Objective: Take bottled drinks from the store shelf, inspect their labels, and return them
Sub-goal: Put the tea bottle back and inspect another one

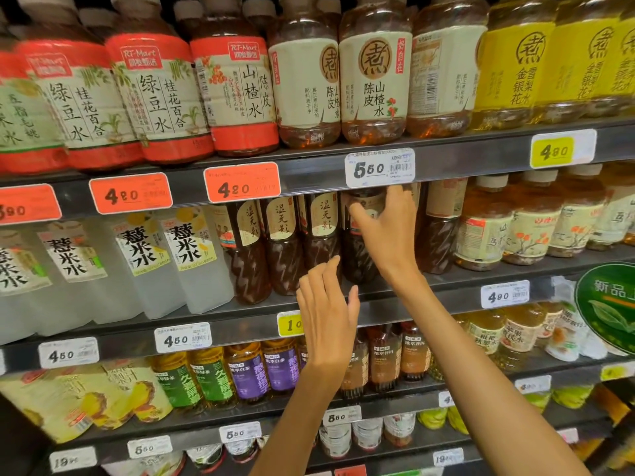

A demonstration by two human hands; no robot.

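My right hand [381, 228] curls round a dark bottled drink [360, 249] on the middle shelf [443, 290], my left hand [326, 310] hovers relaxed below; whether taking or returning, it needs a steady upright grip.

Both hands are reaching far forward: the right hand [385, 231] is raised higher with fingers curling, the left hand [326, 310] is hanging lower, fingers relaxed.

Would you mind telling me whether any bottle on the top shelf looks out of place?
Yes: one amber bottle on the top shelf is turned barcode-outward, while its neighbours show their front labels.
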